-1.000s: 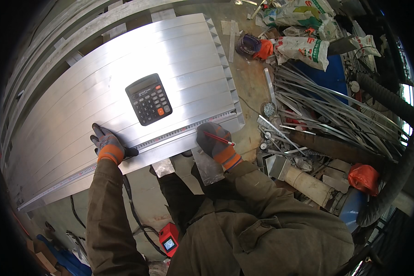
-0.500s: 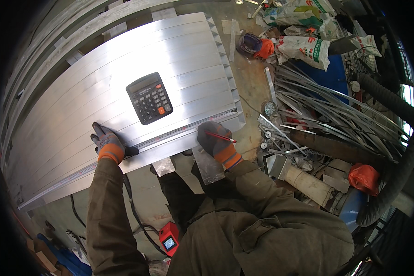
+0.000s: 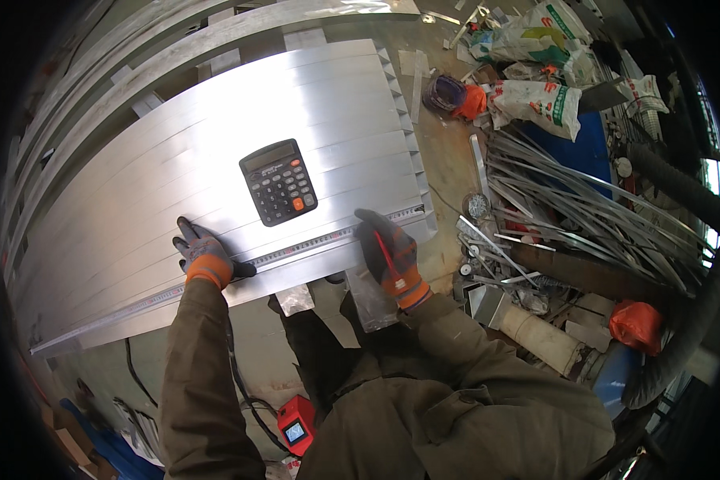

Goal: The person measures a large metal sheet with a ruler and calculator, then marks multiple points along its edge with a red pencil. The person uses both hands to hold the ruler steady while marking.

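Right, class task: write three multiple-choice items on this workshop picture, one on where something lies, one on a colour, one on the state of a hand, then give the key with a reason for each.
1. Where does the calculator lie?
A. on the silver metal panels
B. on the floor by the sacks
C. in the person's lap

2. What colour are the cuffs of the gloves?
A. blue
B. orange
C. white

3. What is the right hand doing?
A. hanging free in the air
B. pressing calculator keys
C. resting on the long ruler with a red pencil in it

Key:
1 A, the calculator sits flat on the panels, above the ruler.
2 B, both wrists show orange bands.
3 C, the gloved hand lies on the ruler's right part with the red pencil across it; the left hand presses the ruler further left.
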`<action>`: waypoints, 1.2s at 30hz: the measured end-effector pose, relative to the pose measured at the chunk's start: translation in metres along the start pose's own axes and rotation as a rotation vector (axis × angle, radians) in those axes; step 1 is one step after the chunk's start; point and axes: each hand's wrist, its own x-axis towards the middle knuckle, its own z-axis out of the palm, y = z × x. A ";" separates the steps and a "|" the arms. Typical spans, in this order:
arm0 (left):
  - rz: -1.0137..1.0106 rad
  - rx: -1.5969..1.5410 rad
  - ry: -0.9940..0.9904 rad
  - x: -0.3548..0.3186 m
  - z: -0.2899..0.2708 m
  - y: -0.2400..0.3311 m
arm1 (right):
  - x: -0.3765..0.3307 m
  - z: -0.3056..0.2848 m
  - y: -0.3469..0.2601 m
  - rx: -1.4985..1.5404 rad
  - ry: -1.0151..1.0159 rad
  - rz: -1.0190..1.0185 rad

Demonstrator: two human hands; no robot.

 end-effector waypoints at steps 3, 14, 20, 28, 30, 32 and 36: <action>0.003 -0.010 -0.002 -0.002 -0.001 0.000 | 0.026 0.009 -0.012 -0.201 -0.065 -0.270; -0.004 -0.072 -0.011 -0.020 -0.019 0.001 | 0.037 0.052 -0.009 -0.382 -0.167 -0.320; -0.011 -0.089 -0.047 -0.025 -0.026 0.002 | -0.005 0.036 -0.036 -0.246 -0.216 -0.163; 0.016 -0.097 -0.045 -0.026 -0.025 -0.002 | -0.064 0.063 0.002 -0.063 -0.226 -0.019; 0.020 -0.098 -0.038 -0.025 -0.024 -0.002 | -0.068 0.068 0.012 0.034 -0.234 0.102; 0.017 -0.106 -0.028 -0.024 -0.023 -0.002 | -0.071 0.070 0.018 -0.040 -0.230 0.126; 0.026 -0.076 -0.038 -0.019 -0.016 -0.001 | -0.072 0.067 0.019 -0.021 -0.209 0.140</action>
